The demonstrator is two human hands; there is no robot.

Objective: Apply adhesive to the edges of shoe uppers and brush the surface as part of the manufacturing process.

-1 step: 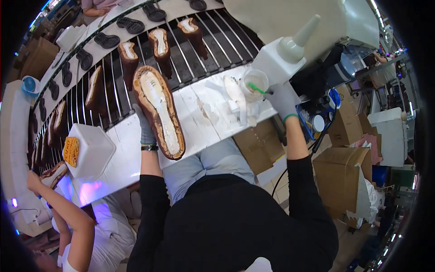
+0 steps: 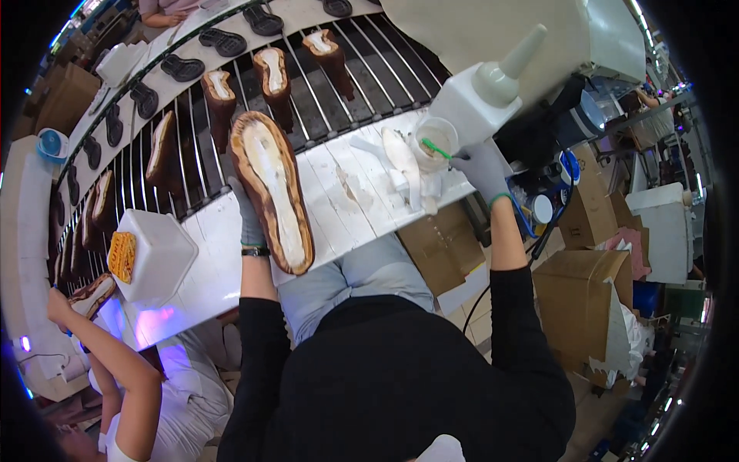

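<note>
My left hand (image 2: 248, 218), in a grey glove, grips a brown lasted boot upper (image 2: 273, 181) from its left side. Its pale sole side faces up, with a whitish strip along the middle and brown folded edges. In a grey glove too, my right hand (image 2: 485, 175) pinches a green-handled brush (image 2: 436, 148). The brush tip dips into a translucent plastic cup (image 2: 422, 132) at the bench's right end; the bristles are hard to make out. Behind the cup stands a white squeeze bottle (image 2: 473, 100) with a long nozzle. White scraps (image 2: 400, 162) lie beside the cup.
A conveyor of metal rods (image 2: 369, 69) carries several more boot uppers (image 2: 271, 73). Black soles (image 2: 223, 42) line the belt beyond it. On the white bench (image 2: 339, 208), a white container (image 2: 162, 258) stands at left, near a co-worker's arm (image 2: 123, 354). Cardboard boxes (image 2: 577, 300) stand at right.
The boot upper has turned slightly in my left hand, and its sole side catches the light differently. My right hand and the brush have shifted very little.
</note>
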